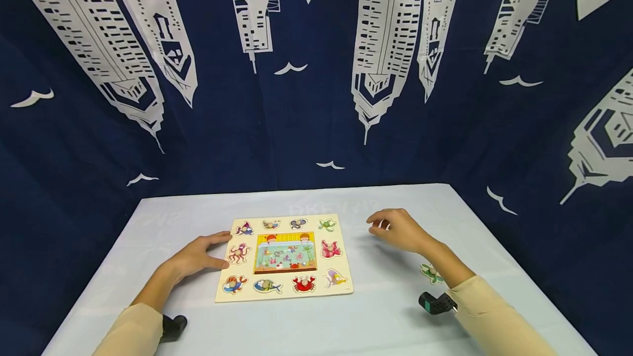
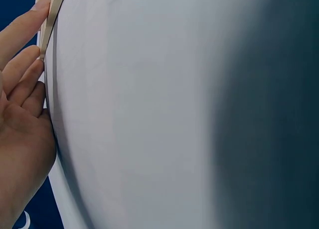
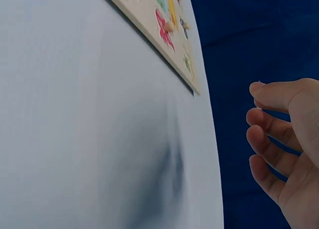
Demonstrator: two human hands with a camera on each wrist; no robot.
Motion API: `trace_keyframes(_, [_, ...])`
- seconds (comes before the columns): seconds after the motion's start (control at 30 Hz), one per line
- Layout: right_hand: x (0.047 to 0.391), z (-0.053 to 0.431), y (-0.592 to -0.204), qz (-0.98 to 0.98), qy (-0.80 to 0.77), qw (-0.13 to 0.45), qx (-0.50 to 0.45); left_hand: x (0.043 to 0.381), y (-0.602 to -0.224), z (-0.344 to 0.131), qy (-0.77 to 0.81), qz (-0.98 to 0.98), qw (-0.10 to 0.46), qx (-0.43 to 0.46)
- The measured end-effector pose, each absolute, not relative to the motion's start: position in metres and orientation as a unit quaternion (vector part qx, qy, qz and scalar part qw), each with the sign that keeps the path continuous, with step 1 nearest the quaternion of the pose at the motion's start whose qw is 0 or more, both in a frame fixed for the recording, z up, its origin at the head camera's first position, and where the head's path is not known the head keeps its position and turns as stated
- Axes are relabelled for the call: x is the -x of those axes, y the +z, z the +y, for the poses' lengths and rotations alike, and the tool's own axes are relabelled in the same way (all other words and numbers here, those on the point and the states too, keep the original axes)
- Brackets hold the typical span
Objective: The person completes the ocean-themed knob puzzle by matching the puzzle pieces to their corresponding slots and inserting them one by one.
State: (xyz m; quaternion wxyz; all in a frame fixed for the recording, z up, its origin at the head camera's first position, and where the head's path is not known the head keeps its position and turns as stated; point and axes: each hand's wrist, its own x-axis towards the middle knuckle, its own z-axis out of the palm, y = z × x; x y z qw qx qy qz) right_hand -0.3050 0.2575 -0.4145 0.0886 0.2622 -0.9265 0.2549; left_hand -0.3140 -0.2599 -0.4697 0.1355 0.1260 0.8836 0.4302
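Note:
A wooden peg puzzle board (image 1: 225, 293) with sea-animal pictures lies on the white table. At its left edge my left hand (image 1: 200, 255) rests, thumb and fingers spread, fingertips touching the wood; the left wrist view shows those fingers (image 2: 25, 74) against the board's side. To the right of the board, my right hand (image 1: 398, 228) hovers over the table with loosely bent fingers and nothing visible in them. A green turtle piece (image 1: 431, 273) lies beside my right forearm, partly covered by it. On the board, a red crab piece (image 1: 304, 284) and a pink fish piece (image 3: 165, 29) show knobs.
The white table (image 1: 371, 323) ends at a dark blue curtain (image 1: 306, 125) printed with white buildings and birds. A black wrist device (image 1: 435, 303) sits by my right sleeve, another (image 1: 173, 327) by the left. The board's turtle spot (image 1: 327, 225) shows no knob.

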Motion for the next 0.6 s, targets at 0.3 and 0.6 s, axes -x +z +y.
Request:
trace_keyframes(0.3, [0.283, 0.300, -0.422, -0.931, 0.262, 0.093, -0.236, 0.315, -0.469, -0.265, 0.431, 0.885, 0.131, -0.116])
trace_keyframes(0.6, [0.250, 0.339, -0.452, -0.939, 0.275, 0.085, -0.190, 0.315, -0.471, -0.262, 0.432, 0.884, 0.132, -0.124])
